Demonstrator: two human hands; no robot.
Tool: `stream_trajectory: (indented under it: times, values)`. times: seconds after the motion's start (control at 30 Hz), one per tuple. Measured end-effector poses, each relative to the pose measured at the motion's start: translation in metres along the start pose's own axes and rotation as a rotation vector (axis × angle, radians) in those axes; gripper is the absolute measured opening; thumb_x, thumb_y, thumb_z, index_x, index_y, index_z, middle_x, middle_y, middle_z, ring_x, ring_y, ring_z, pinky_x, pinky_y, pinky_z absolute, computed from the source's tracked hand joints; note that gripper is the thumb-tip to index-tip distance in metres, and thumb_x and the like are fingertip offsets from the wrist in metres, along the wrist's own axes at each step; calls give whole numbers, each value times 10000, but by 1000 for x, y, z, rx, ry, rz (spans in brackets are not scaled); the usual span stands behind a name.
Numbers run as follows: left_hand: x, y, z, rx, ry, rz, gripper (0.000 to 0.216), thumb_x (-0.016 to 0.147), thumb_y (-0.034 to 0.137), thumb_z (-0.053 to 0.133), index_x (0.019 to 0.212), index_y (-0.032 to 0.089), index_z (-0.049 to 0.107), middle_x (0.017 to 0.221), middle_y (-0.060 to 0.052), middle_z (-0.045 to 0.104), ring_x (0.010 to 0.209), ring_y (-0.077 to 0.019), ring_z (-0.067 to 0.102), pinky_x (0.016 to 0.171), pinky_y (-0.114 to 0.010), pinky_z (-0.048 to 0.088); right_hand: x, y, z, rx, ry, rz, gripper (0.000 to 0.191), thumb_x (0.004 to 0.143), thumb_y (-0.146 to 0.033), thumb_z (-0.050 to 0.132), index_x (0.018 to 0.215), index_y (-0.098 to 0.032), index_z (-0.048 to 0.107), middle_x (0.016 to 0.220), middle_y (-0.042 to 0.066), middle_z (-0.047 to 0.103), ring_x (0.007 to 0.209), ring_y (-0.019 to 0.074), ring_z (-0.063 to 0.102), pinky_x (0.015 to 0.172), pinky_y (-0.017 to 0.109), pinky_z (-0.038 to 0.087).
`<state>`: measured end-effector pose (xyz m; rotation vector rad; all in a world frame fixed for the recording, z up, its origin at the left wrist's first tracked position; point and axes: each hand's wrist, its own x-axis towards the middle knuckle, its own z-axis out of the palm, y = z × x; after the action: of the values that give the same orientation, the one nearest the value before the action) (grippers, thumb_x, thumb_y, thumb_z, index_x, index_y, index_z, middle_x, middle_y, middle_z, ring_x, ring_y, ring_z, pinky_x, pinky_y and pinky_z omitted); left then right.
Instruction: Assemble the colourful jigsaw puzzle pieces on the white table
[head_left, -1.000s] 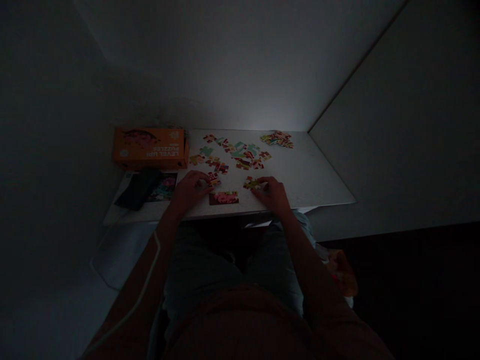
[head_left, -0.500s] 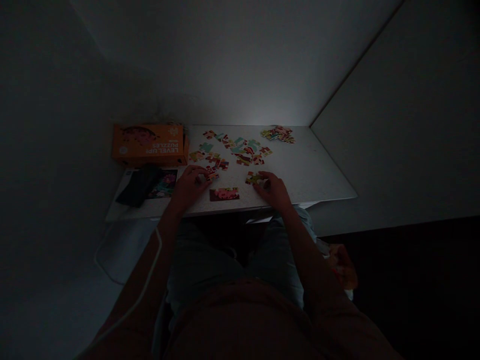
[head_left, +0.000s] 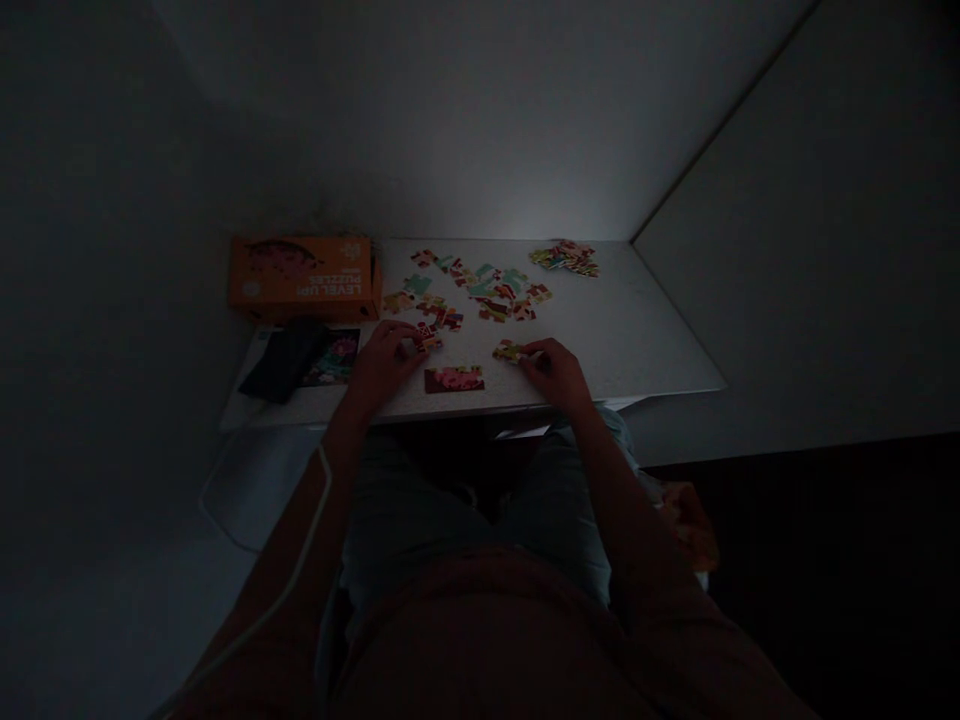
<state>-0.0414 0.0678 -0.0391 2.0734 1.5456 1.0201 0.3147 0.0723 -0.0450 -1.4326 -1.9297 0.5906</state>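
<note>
The scene is very dark. My left hand (head_left: pixel 384 362) rests on the white table (head_left: pixel 645 340) with its fingers curled on a small puzzle piece (head_left: pixel 430 343). My right hand (head_left: pixel 553 368) pinches a yellow-green puzzle piece (head_left: pixel 508 351) at its left edge. Between the two hands, near the table's front edge, lies a joined strip of pink and dark pieces (head_left: pixel 454 379). Several loose pieces (head_left: pixel 480 288) are scattered just beyond the hands.
An orange puzzle box (head_left: pixel 304 277) stands at the back left. A dark flat object (head_left: pixel 282 359) lies on a picture sheet (head_left: pixel 336 358) at the front left. A small heap of pieces (head_left: pixel 565 257) sits at the back right. Walls close in on both sides.
The view has shifted slightly, so the table sits higher in the frame. Both hands stay at the same pieces with only small finger movements.
</note>
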Motion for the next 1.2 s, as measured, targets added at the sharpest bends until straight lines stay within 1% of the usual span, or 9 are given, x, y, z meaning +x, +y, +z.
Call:
stream_trajectory:
  times: [0.1,0.2,0.37,0.57,0.67,0.8,0.93,1.0,1.2]
  values:
    - [0,-1,0,1,1,-18,247,962,179,801,1179,236,698,1334,-61,642,835,-147,655,909,-377,599,0,-2,0,13,15,-11,161,998,-451,658,1076,-324,719,1155,110,763,859,299,712,899,530,612]
    - [1,-1,0,10,2,-23,285,957,169,810,1213,236,701,1339,-57,640,825,-144,653,926,-374,586,0,-2,-1,38,69,-11,143,986,-448,658,1051,-330,706,1141,107,758,834,294,703,894,530,618]
    - [0,2,-1,3,1,-40,306,957,166,811,1243,204,707,1365,-76,618,793,-129,660,916,-363,575,-1,-1,0,54,156,32,152,980,-449,643,1072,-339,694,1141,107,773,834,308,704,885,542,617]
    - [-2,12,-5,24,-18,-79,326,975,174,770,1281,221,668,1365,-82,618,830,-146,673,952,-386,575,-4,-3,-3,44,74,43,196,1015,-455,615,1123,-347,738,1220,116,766,940,322,732,951,537,610]
    - [-2,11,-5,25,-22,-86,360,977,181,758,1313,239,641,1375,-83,618,844,-154,677,963,-394,582,-5,-6,-5,16,68,28,161,1002,-421,633,1080,-358,760,1190,112,751,941,323,721,1011,557,599]
    - [-2,8,-4,42,-16,-81,379,978,174,754,1335,229,638,1366,-84,623,848,-156,671,972,-392,583,-6,-9,-7,-53,162,40,183,1019,-431,610,1064,-345,765,1171,142,724,954,337,702,1037,584,584]
    - [-2,8,-4,50,-12,-63,391,976,173,761,1349,199,649,1388,-97,617,838,-155,673,971,-391,575,-7,-10,-6,-157,287,73,240,1022,-422,596,1142,-318,776,1234,179,683,979,350,700,1080,629,528]
    - [-1,7,-4,77,2,-52,379,974,185,770,1338,188,664,1367,-101,632,848,-167,672,973,-393,569,-7,-12,-5,-198,275,66,254,1023,-404,610,1184,-312,784,1257,185,669,1013,355,706,1104,641,493]
    - [0,5,-5,147,26,-66,376,979,231,767,1343,224,672,1340,-93,666,925,-213,687,1019,-428,558,-6,-21,-2,-306,114,45,227,1023,-385,642,1175,-368,809,1358,156,685,1281,416,651,1145,679,424]
